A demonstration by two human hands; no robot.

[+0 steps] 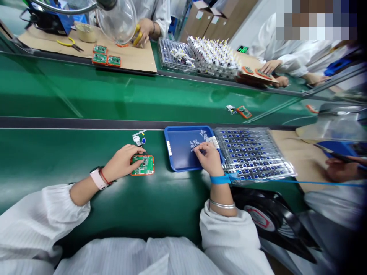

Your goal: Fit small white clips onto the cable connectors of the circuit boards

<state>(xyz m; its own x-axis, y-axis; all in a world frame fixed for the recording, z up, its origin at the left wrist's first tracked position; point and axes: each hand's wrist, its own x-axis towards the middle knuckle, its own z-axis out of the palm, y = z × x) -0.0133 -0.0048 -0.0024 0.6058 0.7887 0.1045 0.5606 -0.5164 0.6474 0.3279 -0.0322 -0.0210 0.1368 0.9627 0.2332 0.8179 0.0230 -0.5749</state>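
My left hand (123,162) rests on a green circuit board (147,165) with an orange rim, thumb on its face and fingers at its upper left edge. Just above the board lie a white connector piece (137,139) and a small blue part (143,141). My right hand (208,154) is over the right side of a blue tray (180,152), its thumb and forefinger pinched at a pile of tiny whitish pieces (195,144). Whatever sits between those fingertips is too small to make out. More tiny pieces lie near the tray's upper right corner.
Right of the tray is a clear plastic tray of blue parts (249,152). A blue wrist cord (286,181) runs rightward from my right wrist. A black fan-like device (266,217) stands below right. Across the green belt (114,91), other people work; another person's hand (341,168) is at far right.
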